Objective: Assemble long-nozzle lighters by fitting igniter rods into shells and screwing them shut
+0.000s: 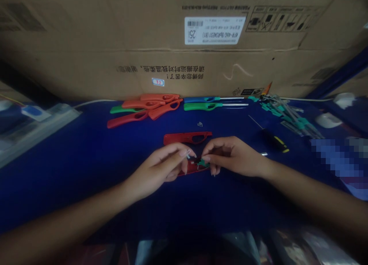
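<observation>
My left hand (169,161) pinches a small pale piece (188,153) between thumb and forefinger. My right hand (230,155) is closed, thumb against forefinger, close to a green part (203,163); what its fingertips hold, if anything, is hidden. Under both hands lies a red lighter shell half (194,169), with the green part and some dark bits in it, partly covered by my fingers. Just beyond, another red lighter shell half (186,137) lies lengthwise on the blue table.
Behind are a pile of orange, red and green lighter shells (149,104) and blue and green lighters with metal tubes (202,106). Tiny screws (199,124) lie mid-table. To the right are a screwdriver (274,140) and heaped metal rods with green parts (290,113). A cardboard wall (143,35) stands behind.
</observation>
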Motion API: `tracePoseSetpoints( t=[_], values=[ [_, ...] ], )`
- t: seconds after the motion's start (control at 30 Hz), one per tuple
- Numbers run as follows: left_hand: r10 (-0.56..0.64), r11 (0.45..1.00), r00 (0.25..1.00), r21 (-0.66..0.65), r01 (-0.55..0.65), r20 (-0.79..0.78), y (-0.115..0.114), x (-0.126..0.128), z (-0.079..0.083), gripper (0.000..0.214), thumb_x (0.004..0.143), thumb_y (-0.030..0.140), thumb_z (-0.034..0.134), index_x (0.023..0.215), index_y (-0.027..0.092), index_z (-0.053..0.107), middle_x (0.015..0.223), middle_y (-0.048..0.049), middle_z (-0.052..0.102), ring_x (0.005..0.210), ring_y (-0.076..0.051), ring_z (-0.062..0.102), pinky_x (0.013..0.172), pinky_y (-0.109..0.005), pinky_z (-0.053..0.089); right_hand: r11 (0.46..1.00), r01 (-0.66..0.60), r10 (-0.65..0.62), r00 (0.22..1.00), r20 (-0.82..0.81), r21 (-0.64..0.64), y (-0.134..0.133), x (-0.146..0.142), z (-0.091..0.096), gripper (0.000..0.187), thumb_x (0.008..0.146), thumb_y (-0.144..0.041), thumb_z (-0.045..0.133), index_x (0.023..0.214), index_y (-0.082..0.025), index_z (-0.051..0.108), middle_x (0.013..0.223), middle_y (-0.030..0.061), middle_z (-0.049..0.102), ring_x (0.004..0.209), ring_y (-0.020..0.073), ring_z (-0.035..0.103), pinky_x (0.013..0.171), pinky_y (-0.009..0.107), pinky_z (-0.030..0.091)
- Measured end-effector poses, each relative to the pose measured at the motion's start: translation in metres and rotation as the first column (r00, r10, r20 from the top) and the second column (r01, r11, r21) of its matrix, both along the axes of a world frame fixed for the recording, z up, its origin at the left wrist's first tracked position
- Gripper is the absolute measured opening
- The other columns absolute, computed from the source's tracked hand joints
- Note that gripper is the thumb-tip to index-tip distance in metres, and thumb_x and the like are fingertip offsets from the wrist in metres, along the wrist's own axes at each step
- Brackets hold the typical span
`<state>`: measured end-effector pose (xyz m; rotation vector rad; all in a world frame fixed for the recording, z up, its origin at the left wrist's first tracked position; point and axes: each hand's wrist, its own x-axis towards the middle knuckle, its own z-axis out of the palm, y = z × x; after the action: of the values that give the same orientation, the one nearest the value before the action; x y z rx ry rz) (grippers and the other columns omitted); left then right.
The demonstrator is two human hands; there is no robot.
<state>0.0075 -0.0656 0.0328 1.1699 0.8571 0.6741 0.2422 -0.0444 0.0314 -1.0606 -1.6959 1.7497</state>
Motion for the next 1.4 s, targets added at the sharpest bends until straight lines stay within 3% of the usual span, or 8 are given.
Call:
tracePoseSetpoints(
  t=[0.17,0.37,0.67,0.87,1.17,1.4],
  values=[
    [-0.027,0.999,0.999,0.020,0.028,-0.036,0.000,-0.003,-0.003,0.032,0.098,0.045,0.057,0.113,0.017,0.064,0.077,0.0001,0.059,0.052,-0.004,0.037,0.048,-0.020,0.025,0.999,0.035,-0.035,0.999,0.006,0.023,0.001,0.003,0.005,0.032,0.084,-0.042,0.076,0.092,-0.013,0.066,0.061,-0.0017,0.066,0.052,0.0098,0.065,0.052,0.021,0.055],
    [-0.030,0.998,0.992,0.044,0.036,-0.122,-0.001,-0.005,-0.006,0.031,0.098,0.048,0.056,0.112,0.022,0.064,0.078,0.0012,0.060,0.053,-0.005,0.037,0.048,-0.019,0.026,0.988,0.104,-0.108,0.994,0.027,0.111,0.001,0.006,0.010,0.031,0.087,-0.044,0.071,0.094,-0.014,0.068,0.072,-0.0017,0.066,0.038,0.0039,0.054,0.038,0.018,0.041],
    [-0.014,0.999,0.989,0.032,0.019,-0.144,-0.001,-0.002,-0.004,0.035,0.097,0.050,0.057,0.115,0.021,0.064,0.080,-0.0005,0.060,0.055,-0.007,0.040,0.049,-0.020,0.029,0.999,0.027,-0.030,0.991,0.130,0.028,0.002,0.005,0.008,0.031,0.093,-0.045,0.063,0.086,-0.015,0.065,0.047,-0.0072,0.053,0.037,0.0054,0.051,0.038,0.015,0.043],
    [-0.028,0.999,0.988,0.023,0.032,-0.149,0.001,-0.003,-0.005,0.037,0.096,0.051,0.058,0.116,0.020,0.063,0.079,-0.0010,0.060,0.052,-0.006,0.038,0.047,-0.020,0.028,1.000,0.007,-0.005,0.997,0.079,-0.018,0.002,0.003,0.002,0.035,0.088,-0.049,0.068,0.082,-0.015,0.065,0.054,-0.0061,0.055,0.038,0.0047,0.051,0.036,0.015,0.043],
    [-0.037,0.998,0.989,0.036,0.043,-0.141,0.001,-0.002,-0.005,0.036,0.097,0.049,0.057,0.115,0.018,0.063,0.077,-0.0008,0.061,0.051,-0.006,0.038,0.046,-0.020,0.028,1.000,0.005,-0.005,1.000,-0.007,-0.011,0.005,0.004,-0.004,0.039,0.092,-0.050,0.062,0.094,-0.011,0.069,0.068,-0.0017,0.061,0.041,0.0049,0.054,0.036,0.017,0.046],
    [-0.075,0.994,0.979,0.059,0.088,-0.190,0.002,-0.004,-0.007,0.037,0.097,0.050,0.056,0.117,0.019,0.061,0.081,-0.0019,0.064,0.052,-0.007,0.041,0.047,-0.021,0.031,0.999,-0.043,0.043,0.999,0.007,0.034,0.000,0.002,-0.005,0.032,0.087,-0.044,0.072,0.088,-0.012,0.073,0.061,-0.0025,0.062,0.044,0.0045,0.055,0.041,0.015,0.048]
  ],
)
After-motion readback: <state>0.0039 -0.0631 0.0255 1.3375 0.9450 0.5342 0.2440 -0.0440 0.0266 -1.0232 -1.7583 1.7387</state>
